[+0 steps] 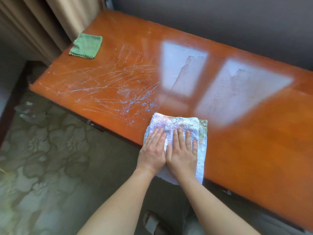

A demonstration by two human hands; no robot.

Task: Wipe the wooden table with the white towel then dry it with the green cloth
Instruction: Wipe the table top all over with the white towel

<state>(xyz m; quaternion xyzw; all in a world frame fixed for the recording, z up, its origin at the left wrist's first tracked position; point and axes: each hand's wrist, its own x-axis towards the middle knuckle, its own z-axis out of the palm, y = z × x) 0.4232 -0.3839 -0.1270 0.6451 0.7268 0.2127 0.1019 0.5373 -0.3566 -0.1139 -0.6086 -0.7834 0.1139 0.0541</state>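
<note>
A folded white towel lies on the near edge of the glossy orange wooden table. My left hand and my right hand lie side by side on the towel, fingers straight, pressing it flat. Wet streaks and droplets cover the table's left half. The green cloth sits folded at the far left corner, away from both hands.
Beige curtains hang behind the table's left end. A dark wall runs along its far side. Patterned carpet lies below the near edge. Bright window reflections glare on the tabletop. A sandalled foot shows below.
</note>
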